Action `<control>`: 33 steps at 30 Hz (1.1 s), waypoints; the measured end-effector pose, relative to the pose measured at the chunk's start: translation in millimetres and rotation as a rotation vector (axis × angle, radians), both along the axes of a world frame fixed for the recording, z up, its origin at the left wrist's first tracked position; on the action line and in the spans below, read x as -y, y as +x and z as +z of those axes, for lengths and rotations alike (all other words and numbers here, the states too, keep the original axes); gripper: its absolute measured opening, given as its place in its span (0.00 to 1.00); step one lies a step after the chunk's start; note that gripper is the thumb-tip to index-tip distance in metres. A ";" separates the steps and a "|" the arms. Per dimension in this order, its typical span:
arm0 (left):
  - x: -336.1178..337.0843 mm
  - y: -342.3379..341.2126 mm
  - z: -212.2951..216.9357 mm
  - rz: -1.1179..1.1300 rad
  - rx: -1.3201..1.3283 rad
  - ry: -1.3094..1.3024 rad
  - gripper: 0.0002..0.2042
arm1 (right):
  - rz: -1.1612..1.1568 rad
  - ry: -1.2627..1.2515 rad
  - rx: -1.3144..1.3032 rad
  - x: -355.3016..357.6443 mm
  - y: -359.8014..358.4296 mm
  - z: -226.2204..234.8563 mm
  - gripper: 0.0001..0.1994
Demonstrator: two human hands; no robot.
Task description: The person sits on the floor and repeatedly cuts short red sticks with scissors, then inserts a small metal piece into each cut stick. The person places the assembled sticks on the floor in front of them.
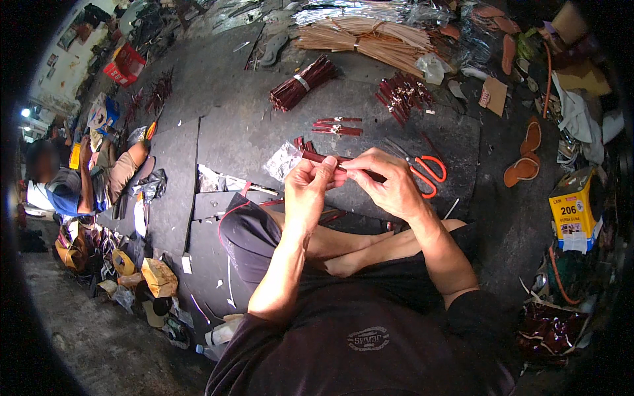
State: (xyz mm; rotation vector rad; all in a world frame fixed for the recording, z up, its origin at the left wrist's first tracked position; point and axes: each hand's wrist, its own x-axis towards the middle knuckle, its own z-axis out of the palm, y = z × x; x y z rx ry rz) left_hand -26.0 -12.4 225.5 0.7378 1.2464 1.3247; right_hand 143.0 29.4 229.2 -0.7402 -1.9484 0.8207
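Note:
My left hand (308, 191) pinches a narrow dark red strap (312, 156) between thumb and fingers. From the other side, the fingers of my right hand (386, 183) close on the same strap, close to my left fingertips. A small light spot shows on it between the hands; what it is I cannot make out. Just beyond my left hand lies a crumpled clear plastic bag (282, 162) beside short dark red pieces (302, 142). Scissors (429, 173) with orange handles rest right of my right hand. Farther out are several straps with shiny metal bits (337, 126).
A tied dark red bundle (302, 84) and a loose strap pile (404, 97) lie farther off, before long tan strips (366, 36). Brown sandals (522, 170) and a yellow can (572, 210) are at right. Another person (72, 181) sits at left, near scattered scraps and a box (159, 277).

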 end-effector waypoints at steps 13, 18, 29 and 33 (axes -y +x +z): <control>8.9 3.5 -8.5 -0.004 -0.040 0.254 0.08 | -0.092 -0.386 -0.180 7.6 -1.5 -2.6 0.07; 4.5 2.1 -13.4 -0.022 0.234 0.128 0.09 | -0.092 0.087 0.102 2.8 7.1 4.4 0.08; 11.5 -11.0 -5.0 -0.138 0.032 0.140 0.10 | 0.007 -0.211 0.168 2.0 20.9 15.0 0.09; 12.4 -9.6 -3.6 -0.140 -0.046 0.138 0.09 | 0.047 -0.205 0.101 1.5 19.4 10.3 0.10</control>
